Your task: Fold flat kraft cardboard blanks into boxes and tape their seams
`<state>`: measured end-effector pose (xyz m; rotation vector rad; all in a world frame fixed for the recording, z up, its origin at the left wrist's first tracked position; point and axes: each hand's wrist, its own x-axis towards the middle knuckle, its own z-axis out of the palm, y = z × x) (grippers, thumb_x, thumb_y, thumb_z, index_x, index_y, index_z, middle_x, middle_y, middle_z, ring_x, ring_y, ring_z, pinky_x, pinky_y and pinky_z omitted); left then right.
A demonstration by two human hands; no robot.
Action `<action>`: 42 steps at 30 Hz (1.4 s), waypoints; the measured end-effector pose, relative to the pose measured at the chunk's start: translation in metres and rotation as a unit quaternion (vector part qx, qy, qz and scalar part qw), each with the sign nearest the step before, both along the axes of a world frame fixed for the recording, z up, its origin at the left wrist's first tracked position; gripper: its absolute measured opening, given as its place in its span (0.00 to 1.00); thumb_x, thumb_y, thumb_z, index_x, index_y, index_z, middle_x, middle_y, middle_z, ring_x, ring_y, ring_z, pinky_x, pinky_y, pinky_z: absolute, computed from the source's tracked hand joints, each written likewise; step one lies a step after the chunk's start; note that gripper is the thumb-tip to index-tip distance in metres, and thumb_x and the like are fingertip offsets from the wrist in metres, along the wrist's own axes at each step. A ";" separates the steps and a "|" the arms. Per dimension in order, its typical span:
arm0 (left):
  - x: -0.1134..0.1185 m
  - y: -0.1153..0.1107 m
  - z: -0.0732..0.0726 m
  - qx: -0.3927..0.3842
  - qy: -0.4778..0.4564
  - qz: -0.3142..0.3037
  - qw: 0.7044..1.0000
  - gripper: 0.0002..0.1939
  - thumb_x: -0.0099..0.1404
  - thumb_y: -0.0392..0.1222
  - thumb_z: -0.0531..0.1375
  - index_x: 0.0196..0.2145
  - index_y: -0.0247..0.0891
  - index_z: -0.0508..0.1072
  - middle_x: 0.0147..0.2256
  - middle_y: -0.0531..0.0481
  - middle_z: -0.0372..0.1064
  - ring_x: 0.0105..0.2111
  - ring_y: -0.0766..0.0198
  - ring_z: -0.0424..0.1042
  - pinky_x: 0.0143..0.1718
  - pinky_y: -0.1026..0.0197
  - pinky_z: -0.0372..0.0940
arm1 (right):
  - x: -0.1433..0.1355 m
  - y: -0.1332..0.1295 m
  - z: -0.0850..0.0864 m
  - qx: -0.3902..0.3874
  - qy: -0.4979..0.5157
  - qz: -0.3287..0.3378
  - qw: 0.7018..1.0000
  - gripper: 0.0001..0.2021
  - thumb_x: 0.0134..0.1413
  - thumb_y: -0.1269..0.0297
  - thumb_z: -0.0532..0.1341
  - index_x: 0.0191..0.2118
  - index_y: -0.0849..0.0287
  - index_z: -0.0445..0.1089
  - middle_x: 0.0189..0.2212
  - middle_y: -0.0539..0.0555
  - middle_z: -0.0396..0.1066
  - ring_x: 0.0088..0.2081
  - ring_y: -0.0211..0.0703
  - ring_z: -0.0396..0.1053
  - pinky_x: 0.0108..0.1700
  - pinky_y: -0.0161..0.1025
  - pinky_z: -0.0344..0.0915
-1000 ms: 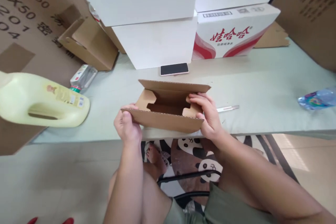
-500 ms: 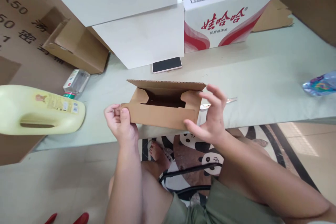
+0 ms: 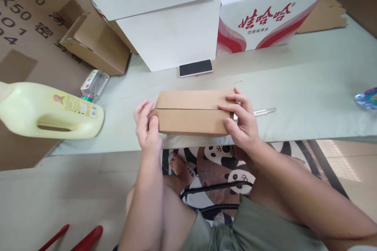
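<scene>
A small brown cardboard box (image 3: 193, 119) is held at the table's front edge, its top flap folded down over the opening. My left hand (image 3: 147, 125) grips the box's left end, thumb on the front corner and fingers behind. My right hand (image 3: 241, 119) holds the right end, with fingertips on the top flap and the thumb at the front. Just right of that hand, a thin pale cutter (image 3: 265, 111) lies on the cloth, partly hidden by the fingers. The inside of the box is hidden.
A phone (image 3: 196, 68) lies behind the box, before white cartons (image 3: 173, 35). On the left stand a yellow jug (image 3: 88, 125), a clear bottle (image 3: 98, 82) and an open brown carton (image 3: 100, 47). A plastic bottle (image 3: 366, 99) lies far right on the cloth-covered table (image 3: 309, 86).
The raised flap of the box has come down and covers the opening. My right hand's fingers have closed onto the right end. The view has shifted, moving the surroundings slightly right.
</scene>
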<state>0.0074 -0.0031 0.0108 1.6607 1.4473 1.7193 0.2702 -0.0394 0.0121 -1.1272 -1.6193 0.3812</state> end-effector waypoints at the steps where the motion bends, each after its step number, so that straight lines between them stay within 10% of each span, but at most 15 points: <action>1: -0.002 0.000 0.002 -0.012 0.027 -0.017 0.999 0.19 0.66 0.55 0.59 0.47 0.42 0.78 0.56 0.44 0.69 0.58 0.53 0.67 0.62 0.50 0.60 | 0.000 0.000 -0.001 0.001 -0.002 0.004 1.000 0.12 0.60 0.60 0.56 0.47 0.49 0.73 0.52 0.57 0.65 0.67 0.60 0.57 0.71 0.66 0.48; 9: -0.022 0.012 0.004 -0.073 -0.110 0.025 0.991 0.15 0.60 0.48 0.60 0.40 0.39 0.81 0.44 0.45 0.78 0.50 0.53 0.74 0.56 0.52 0.66 | 0.001 0.001 -0.016 -0.083 0.065 -0.025 0.994 0.30 0.67 0.46 0.49 0.70 0.50 0.51 0.67 0.61 0.56 0.67 0.56 0.58 0.65 0.59 0.61; 13: -0.030 0.021 -0.002 -0.072 -0.228 0.083 0.967 0.15 0.57 0.47 0.60 0.39 0.38 0.79 0.42 0.46 0.77 0.44 0.57 0.75 0.44 0.59 0.69 | -0.006 0.003 -0.023 -0.210 0.055 0.134 0.967 0.28 0.68 0.46 0.48 0.68 0.52 0.59 0.64 0.60 0.66 0.64 0.54 0.65 0.64 0.58 0.63; 17: -0.019 0.023 -0.008 -0.159 -0.268 0.082 0.947 0.13 0.54 0.48 0.63 0.34 0.38 0.76 0.36 0.48 0.76 0.37 0.61 0.74 0.35 0.63 0.69 | -0.024 -0.002 -0.035 -0.163 -0.004 0.239 0.957 0.37 0.64 0.41 0.53 0.73 0.53 0.49 0.72 0.62 0.50 0.72 0.58 0.49 0.70 0.62 0.51; 22: -0.001 0.014 -0.016 -0.308 -0.288 -0.010 0.907 0.31 0.59 0.70 0.56 0.38 0.38 0.76 0.32 0.44 0.76 0.28 0.60 0.74 0.23 0.62 0.66 | -0.036 -0.008 -0.038 -0.143 -0.023 0.225 0.963 0.40 0.61 0.44 0.58 0.74 0.48 0.44 0.75 0.59 0.26 0.75 0.59 0.35 0.70 0.64 0.47; 26: 0.000 0.001 -0.013 -0.433 -0.196 -0.094 0.875 0.40 0.53 0.79 0.56 0.43 0.38 0.74 0.23 0.48 0.72 0.15 0.66 0.63 0.14 0.65 0.46 | -0.022 -0.001 -0.028 -0.068 0.024 0.196 0.978 0.34 0.64 0.50 0.57 0.72 0.43 0.48 0.75 0.56 0.36 0.74 0.56 0.42 0.70 0.60 0.49; 32: 0.007 -0.010 0.006 -0.564 0.075 -0.344 0.747 0.31 0.56 0.68 0.63 0.41 0.35 0.76 0.24 0.46 0.74 0.20 0.64 0.70 0.19 0.66 0.52 | 0.013 0.012 -0.017 -0.031 0.132 0.145 0.980 0.21 0.68 0.50 0.53 0.62 0.42 0.67 0.67 0.54 0.59 0.67 0.54 0.58 0.66 0.58 0.60; 37: 0.005 -0.008 0.010 -0.506 0.119 -0.297 0.801 0.21 0.57 0.59 0.64 0.36 0.37 0.79 0.34 0.43 0.79 0.27 0.59 0.75 0.25 0.62 0.63 | 0.010 0.008 -0.013 -0.015 0.125 0.129 0.984 0.19 0.67 0.50 0.54 0.59 0.45 0.69 0.62 0.57 0.63 0.65 0.53 0.61 0.65 0.57 0.61; 42: -0.020 -0.001 -0.011 -0.290 0.020 0.000 0.957 0.24 0.60 0.58 0.62 0.47 0.38 0.76 0.48 0.39 0.77 0.48 0.51 0.76 0.46 0.52 0.70 | -0.019 0.008 -0.008 0.043 0.038 0.191 0.980 0.17 0.64 0.58 0.58 0.56 0.54 0.70 0.59 0.62 0.64 0.62 0.50 0.64 0.65 0.53 0.62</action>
